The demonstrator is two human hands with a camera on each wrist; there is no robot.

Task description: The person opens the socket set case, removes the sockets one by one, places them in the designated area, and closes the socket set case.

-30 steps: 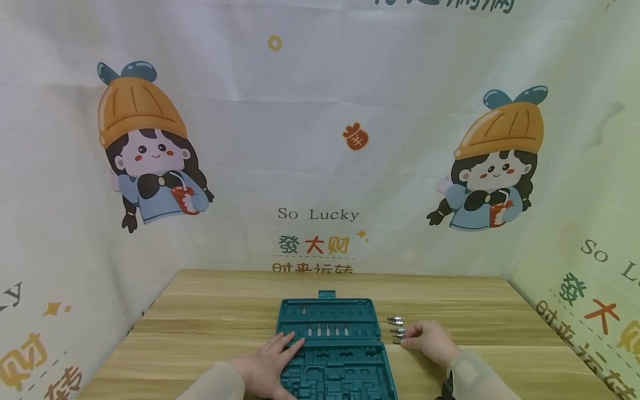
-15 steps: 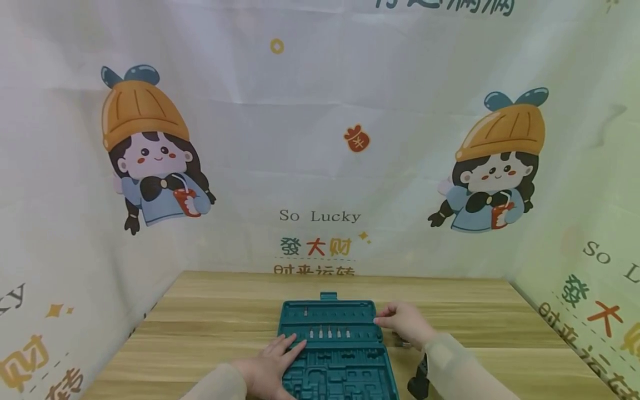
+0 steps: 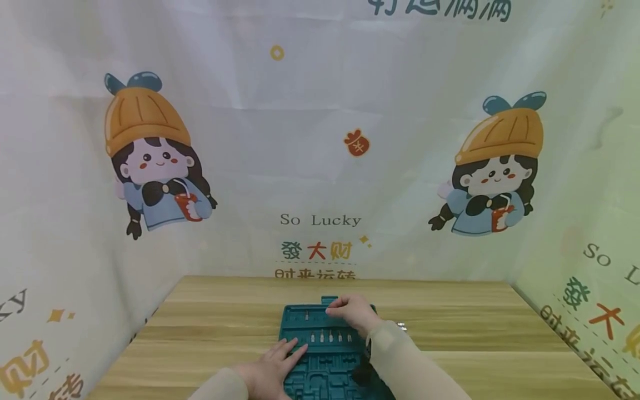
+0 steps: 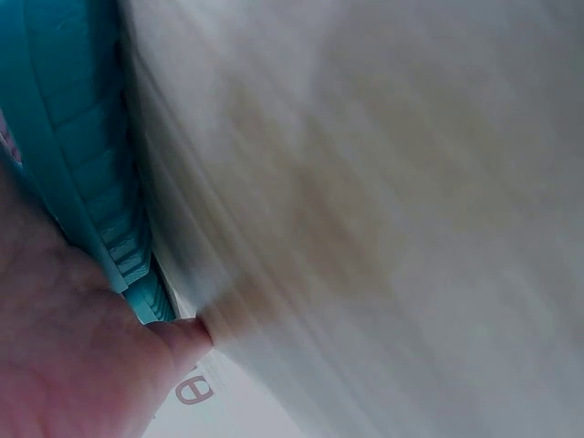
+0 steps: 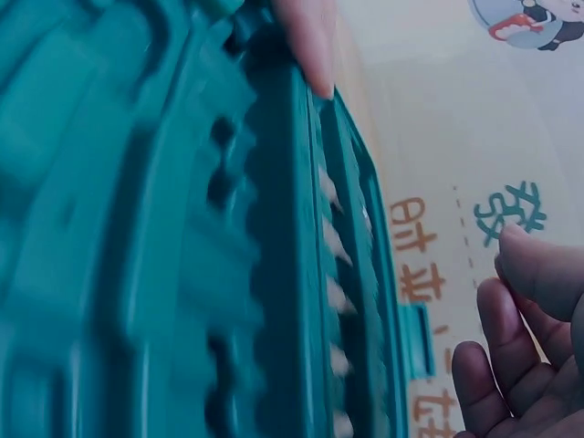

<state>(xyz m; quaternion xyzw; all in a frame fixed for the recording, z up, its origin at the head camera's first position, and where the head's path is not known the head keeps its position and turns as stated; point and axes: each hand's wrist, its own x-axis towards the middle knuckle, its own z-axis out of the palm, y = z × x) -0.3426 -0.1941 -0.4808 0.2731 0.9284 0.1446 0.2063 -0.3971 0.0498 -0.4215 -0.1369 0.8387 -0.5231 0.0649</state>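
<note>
An open teal tool case (image 3: 322, 380) lies on the wooden table (image 3: 475, 333), near the front edge. My left hand (image 3: 292, 349) rests flat on the case's left side with straight fingers; its palm (image 4: 64, 365) sits against the case's edge (image 4: 82, 182). A row of small metal bits (image 3: 327, 337) stands in the case's far half, and shows again in the right wrist view (image 5: 333, 246). My right hand (image 3: 332, 310) hovers over the far edge, fingers curled down with tips bunched. Nothing shows between those fingers (image 5: 511, 365).
A few loose metal bits (image 3: 401, 325) lie on the table just right of the case, partly behind my right sleeve. The case's latch tab (image 3: 327, 300) sticks out at its far side. Printed cloth walls close in the back and both sides.
My right hand has left the loose bits on the table and moved left and away, over the case's far edge. The left hand has stayed on the case.
</note>
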